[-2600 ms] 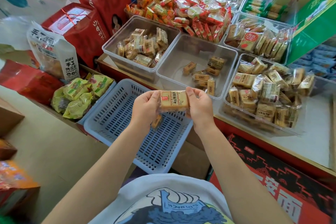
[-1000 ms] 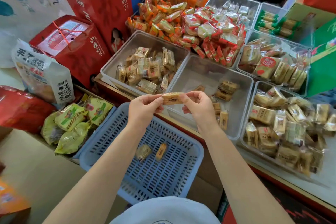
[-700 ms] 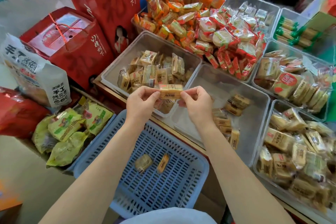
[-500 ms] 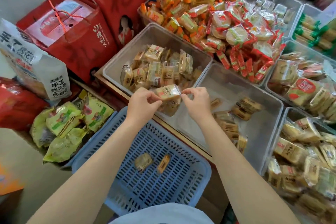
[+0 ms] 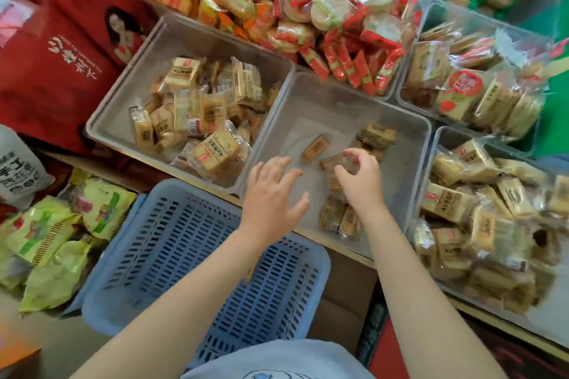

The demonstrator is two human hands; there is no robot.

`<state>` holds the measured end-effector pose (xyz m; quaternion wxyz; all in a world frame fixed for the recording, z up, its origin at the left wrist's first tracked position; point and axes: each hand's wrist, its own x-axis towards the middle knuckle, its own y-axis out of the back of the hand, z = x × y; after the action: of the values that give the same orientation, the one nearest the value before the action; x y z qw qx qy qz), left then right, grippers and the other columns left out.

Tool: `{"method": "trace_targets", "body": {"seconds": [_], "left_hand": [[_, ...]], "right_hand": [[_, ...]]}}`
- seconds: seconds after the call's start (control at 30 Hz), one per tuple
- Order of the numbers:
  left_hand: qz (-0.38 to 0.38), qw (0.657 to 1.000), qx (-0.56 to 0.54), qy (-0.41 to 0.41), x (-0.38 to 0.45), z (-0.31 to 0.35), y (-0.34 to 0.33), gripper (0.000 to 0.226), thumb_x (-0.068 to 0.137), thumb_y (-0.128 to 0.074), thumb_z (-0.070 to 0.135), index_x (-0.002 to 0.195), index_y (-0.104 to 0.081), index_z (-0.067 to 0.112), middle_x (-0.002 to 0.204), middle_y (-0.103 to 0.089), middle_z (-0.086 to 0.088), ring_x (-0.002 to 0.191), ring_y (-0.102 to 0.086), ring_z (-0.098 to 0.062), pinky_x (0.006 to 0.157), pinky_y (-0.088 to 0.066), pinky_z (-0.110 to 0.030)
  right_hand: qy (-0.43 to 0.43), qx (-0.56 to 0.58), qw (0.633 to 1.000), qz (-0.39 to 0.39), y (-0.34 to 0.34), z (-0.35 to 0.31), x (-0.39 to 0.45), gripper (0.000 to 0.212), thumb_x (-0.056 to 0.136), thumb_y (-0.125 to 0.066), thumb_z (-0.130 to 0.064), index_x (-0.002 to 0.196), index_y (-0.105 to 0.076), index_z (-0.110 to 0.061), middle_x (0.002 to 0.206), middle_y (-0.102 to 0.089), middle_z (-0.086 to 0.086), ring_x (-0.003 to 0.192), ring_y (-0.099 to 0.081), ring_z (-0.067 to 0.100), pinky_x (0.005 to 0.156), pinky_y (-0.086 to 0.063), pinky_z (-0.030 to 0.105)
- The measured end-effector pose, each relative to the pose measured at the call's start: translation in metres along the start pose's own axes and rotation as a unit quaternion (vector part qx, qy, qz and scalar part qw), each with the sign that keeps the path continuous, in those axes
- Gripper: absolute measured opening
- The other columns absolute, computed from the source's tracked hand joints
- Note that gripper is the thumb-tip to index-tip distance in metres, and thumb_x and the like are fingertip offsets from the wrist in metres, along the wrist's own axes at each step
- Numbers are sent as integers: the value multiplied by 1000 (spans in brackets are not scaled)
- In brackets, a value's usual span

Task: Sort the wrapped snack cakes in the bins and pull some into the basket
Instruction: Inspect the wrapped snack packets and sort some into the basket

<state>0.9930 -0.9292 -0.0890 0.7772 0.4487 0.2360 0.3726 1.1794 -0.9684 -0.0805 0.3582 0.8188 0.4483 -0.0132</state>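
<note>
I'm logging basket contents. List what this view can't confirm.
- Blue basket: its floor is partly hidden by the left forearm; cake count unknowable.
- Right hand: fingers curl over a clear wrapper; grip unclear.
- Rightmost bin: motion-blurred, cut by the frame edge.
- Cake labels: too small.

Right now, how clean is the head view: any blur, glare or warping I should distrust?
Head view: daylight is even; the left hand and right hand are slightly motion-smeared; the right-edge bin is blurred; wide-angle bending curves the blue basket; wrapper glare on the red snack packs.

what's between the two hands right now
In the head view, only bare bin floor lies between the left hand and right hand; the cakes sit beyond and beside.
</note>
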Motion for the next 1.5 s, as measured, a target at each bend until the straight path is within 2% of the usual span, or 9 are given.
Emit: {"method": "trace_targets", "body": {"seconds": [0.2,0.27,0.53,0.7,0.8,1.0,1.2,1.4,1.5], "left_hand": [[-40,989,138,40,5,10,-23,75,94,-31,62,154,-45,18,166,-28,-15,157,-11,-38,124,8,-54],[-48,988,138,45,4,9,-23,78,94,-25,64,157,-40,21,168,-23,-14,158,-5,-35,124,10,-52],[-48,986,150,46,5,10,-25,76,93,-24,63,155,-43,24,166,-31,-10,157,-13,-31,123,13,-49],[-55,985,153,51,5,11,-24,78,92,-20,64,156,-42,25,166,-32,-9,157,-13,-30,122,16,-48],[-66,985,148,57,6,10,-23,80,91,-16,66,158,-36,27,167,-29,-8,158,-9,-28,122,17,-48],[-71,993,80,43,3,7,-14,86,89,-20,73,161,-25,26,168,-26,-4,158,-6,-25,124,16,-47],[-59,990,-125,-14,-8,8,11,101,81,-77,55,162,-21,32,165,-30,1,152,-28,-17,120,-30,-42],[17,983,-177,-47,-35,18,38,75,75,-89,31,139,-52,20,143,-52,0,127,-48,-12,103,-48,-41],[21,973,-223,52,-60,24,58,60,70,-91,42,118,-58,28,114,-64,11,105,-58,-9,90,-50,-31]], "right_hand": [[-72,-58,992,-86,25,42,27,51,95,-68,-28,142,-50,-18,142,-47,5,127,-50,22,80,-44,17],[-93,-53,984,-142,21,53,33,66,90,-75,-34,148,-46,-19,144,-52,4,129,-53,24,91,-50,28],[-109,-33,964,-239,7,59,44,81,81,-84,-40,151,-45,-31,152,-47,6,132,-51,26,103,-49,36],[-103,-28,966,-235,4,53,43,83,78,-85,-37,150,-45,-28,143,-53,4,117,-57,22,77,-55,27],[-70,-19,970,-233,-3,46,35,80,78,-85,-35,148,-47,-26,140,-56,3,118,-57,19,90,-51,30],[-26,81,968,-238,12,21,14,58,84,-82,-32,133,-53,-36,122,-62,-7,107,-61,12,76,-56,25],[9,143,954,-264,29,4,-19,54,80,-83,-37,126,-56,-46,125,-66,-7,111,-66,14,94,-57,38],[41,151,946,-284,32,-17,-68,46,89,-76,-41,130,-56,-36,120,-67,-7,109,-67,12,83,-57,24],[43,159,951,-262,29,-19,-96,40,92,-67,-56,127,-60,-37,112,-73,-3,94,-69,25,75,-55,37]]}}
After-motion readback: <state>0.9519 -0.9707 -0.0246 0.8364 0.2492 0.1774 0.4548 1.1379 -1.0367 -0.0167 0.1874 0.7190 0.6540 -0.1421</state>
